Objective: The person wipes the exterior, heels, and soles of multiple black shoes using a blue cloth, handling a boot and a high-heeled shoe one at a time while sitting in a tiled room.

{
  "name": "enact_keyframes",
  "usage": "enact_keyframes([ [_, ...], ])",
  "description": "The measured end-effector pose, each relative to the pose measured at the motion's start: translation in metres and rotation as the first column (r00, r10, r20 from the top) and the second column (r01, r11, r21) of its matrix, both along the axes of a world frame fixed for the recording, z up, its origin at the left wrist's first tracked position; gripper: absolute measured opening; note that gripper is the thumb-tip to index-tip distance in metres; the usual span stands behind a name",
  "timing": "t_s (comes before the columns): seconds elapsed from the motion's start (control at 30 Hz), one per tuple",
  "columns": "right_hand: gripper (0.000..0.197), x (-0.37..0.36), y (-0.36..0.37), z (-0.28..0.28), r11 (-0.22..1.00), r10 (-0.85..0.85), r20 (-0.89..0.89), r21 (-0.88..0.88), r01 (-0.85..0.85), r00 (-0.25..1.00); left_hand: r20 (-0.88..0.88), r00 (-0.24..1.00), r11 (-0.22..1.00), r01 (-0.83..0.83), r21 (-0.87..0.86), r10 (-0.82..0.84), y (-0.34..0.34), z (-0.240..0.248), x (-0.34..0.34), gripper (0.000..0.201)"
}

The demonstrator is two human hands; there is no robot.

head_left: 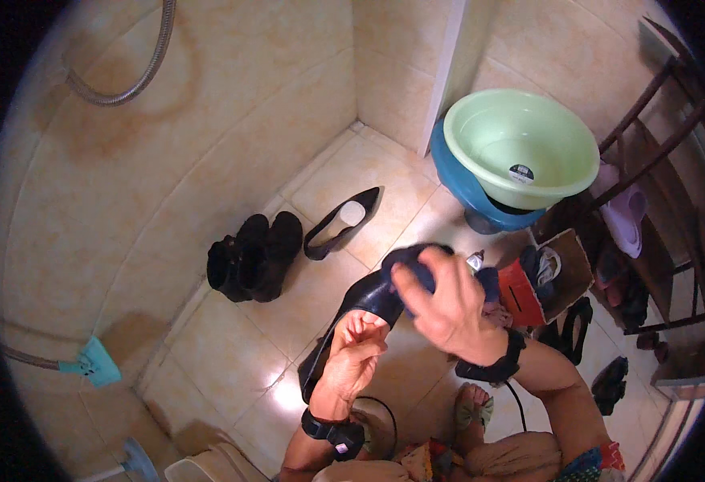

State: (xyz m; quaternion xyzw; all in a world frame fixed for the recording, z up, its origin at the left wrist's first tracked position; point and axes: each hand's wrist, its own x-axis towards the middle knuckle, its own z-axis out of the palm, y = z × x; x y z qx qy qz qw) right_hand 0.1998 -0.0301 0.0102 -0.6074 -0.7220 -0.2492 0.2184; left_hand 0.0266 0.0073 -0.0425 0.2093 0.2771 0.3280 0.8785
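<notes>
Low in front of me, my left hand (pixel 358 353) is curled around the open side of a black leather shoe (pixel 374 296). My right hand (pixel 451 304) presses a dark blue cloth (pixel 418 275) against the toe end of this shoe, which it partly hides; the hand is slightly blurred. On the tiled floor beyond lies a black pointed shoe (pixel 326 247) with a white oval object (pixel 352 213) in it. Left of that shoe stands a pair of black ankle boots (pixel 272 255).
A light green basin (pixel 553 185) rests in a blue one (pixel 459 165) at the back right. Nearer are a red box (pixel 521 296) with cloths, dark shoes (pixel 577 325), and a rack (pixel 650 88) holding lilac slippers (pixel 627 217). A turquoise hose head (pixel 95 363) hangs at left.
</notes>
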Motion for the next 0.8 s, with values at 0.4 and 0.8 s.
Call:
enact_keyframes([
  [0.4, 0.031, -0.015, -0.02, -0.029, 0.974, 0.226, -0.019, -0.016, -0.226, 0.974, 0.191, 0.98, 0.982, -0.016, -0.19, 0.053, 0.009, -0.016, -0.004, 0.038],
  [0.8, 0.04, -0.019, -0.044, -0.054, 0.911, 0.223, -0.277, -0.281, -0.301, 0.935, 0.091, 0.992, 0.974, -0.064, -0.218, 0.086, 0.01, -0.044, -0.006, 0.038],
])
